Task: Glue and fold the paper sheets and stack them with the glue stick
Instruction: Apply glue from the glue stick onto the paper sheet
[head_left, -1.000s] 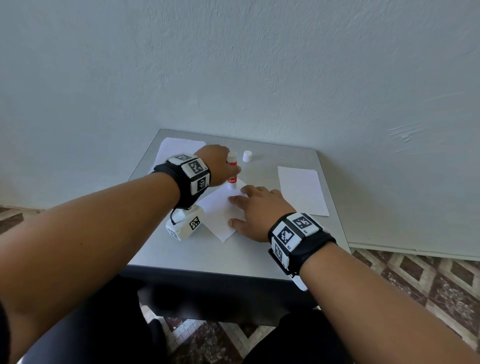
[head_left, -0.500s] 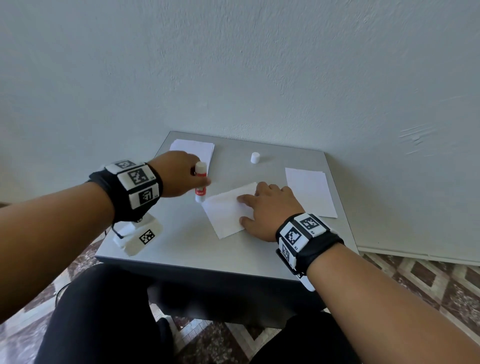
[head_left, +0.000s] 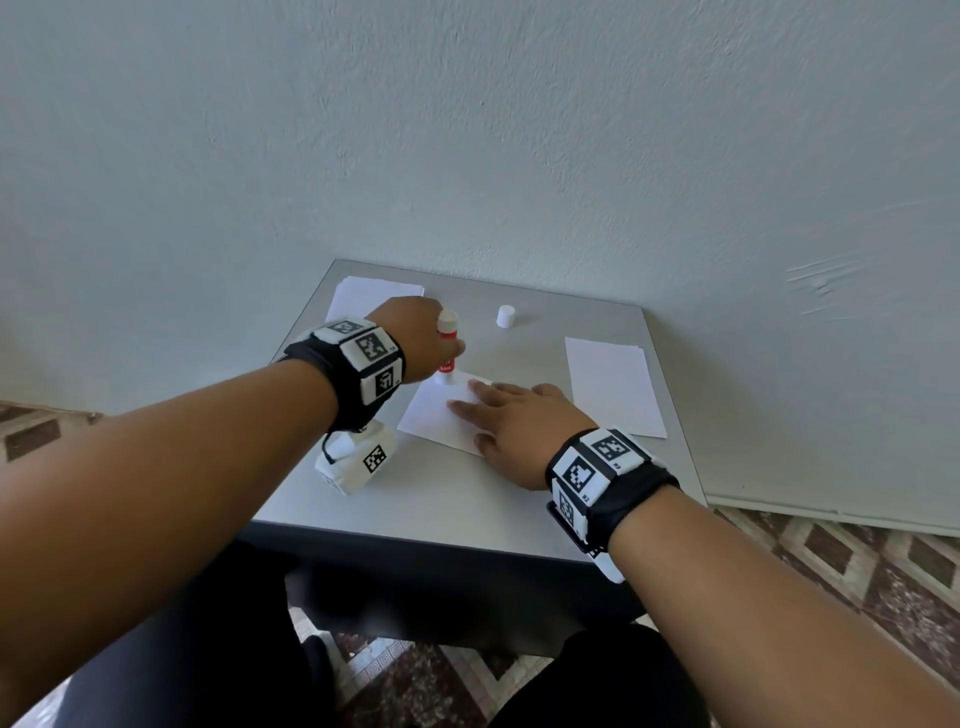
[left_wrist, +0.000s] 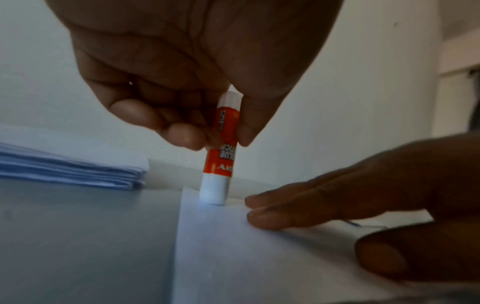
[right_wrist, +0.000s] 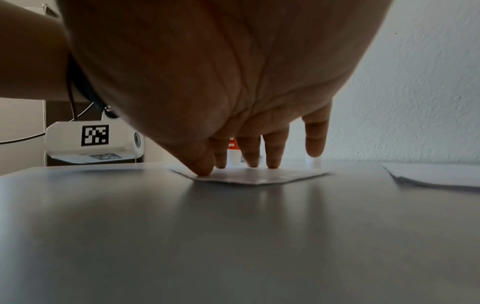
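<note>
A white paper sheet (head_left: 436, 415) (left_wrist: 259, 257) (right_wrist: 249, 176) lies turned at an angle in the middle of the grey table (head_left: 457, 493). My left hand (head_left: 415, 338) (left_wrist: 187, 115) pinches an orange-and-white glue stick (head_left: 447, 348) (left_wrist: 223, 148) upright, its lower end touching the sheet's far corner. My right hand (head_left: 514, 421) (right_wrist: 246, 148) lies flat on the sheet, its straight fingers (left_wrist: 298, 207) pressing it down just right of the stick. The stick's white cap (head_left: 505, 316) stands apart near the table's back edge.
A pile of folded sheets (head_left: 363, 296) (left_wrist: 70, 170) sits at the back left corner. Another pile of flat white sheets (head_left: 613, 384) (right_wrist: 436, 174) lies along the right edge. A wall rises right behind the table. Patterned floor tiles show below.
My left hand has carried the glue stick from the sheet's left side back up to its far corner. The right hand stays pressed on the sheet.
</note>
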